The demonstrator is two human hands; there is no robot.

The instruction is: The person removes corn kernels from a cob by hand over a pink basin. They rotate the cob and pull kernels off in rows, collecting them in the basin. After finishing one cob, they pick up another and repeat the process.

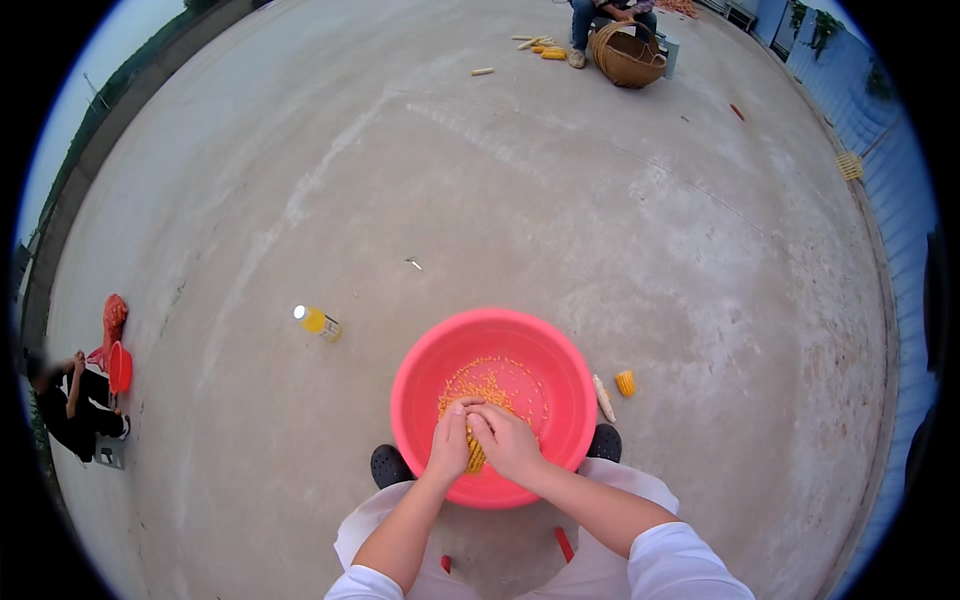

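A pink plastic basin [410, 375] stands on the concrete between my feet, with loose yellow corn kernels [486, 387] scattered over its bottom. Above the kernels, my left hand [449, 441] and my right hand [511, 445] meet around an ear of corn [475, 456]. Its yellow lower part shows between my wrists, while my fingers hide the upper end. Just right of the basin lie a pale stripped corncob [604, 398] and a short piece of yellow corn [625, 383].
A bottle of yellow drink [319, 322] stands to the left. At the far left sits a person [71, 412] beside a red basin [120, 367] and a red mesh sack [114, 319]. Far ahead, another seated person has a wicker basket [626, 64] in front, near several corn ears [553, 54].
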